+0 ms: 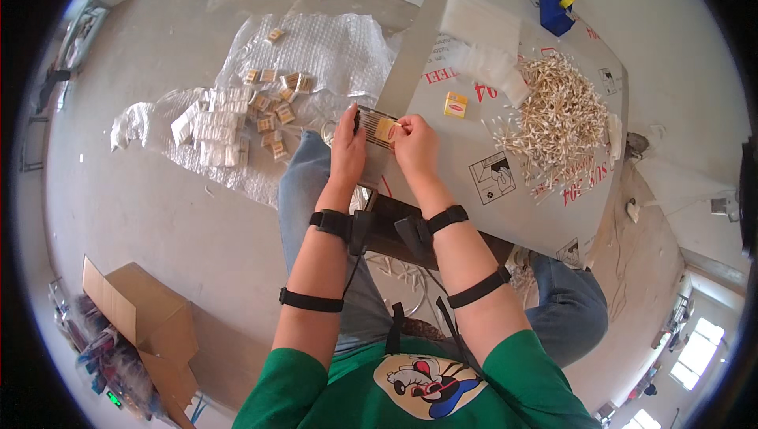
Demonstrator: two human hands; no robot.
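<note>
At the table's left edge, my left hand (347,148) is closed along one side of a flat row of cotton swabs (369,122). A small yellow label card (386,130) lies against the swabs. Its right edge is pinched between the thumb and fingers of my right hand (416,144). On the tabletop to the right sits a small stack of matching yellow cards (455,104). Farther right spreads a big heap of loose cotton swabs (560,113). My left fingers partly hide the far end of the held swabs.
Clear plastic bags (482,22) and a blue tape dispenser (557,4) are at the table's far side. Left of the table, bubble wrap (316,46) on the floor carries scattered yellow-brown packs (284,113) and stacked white packs (219,129). An open cardboard box (150,302) stands lower left.
</note>
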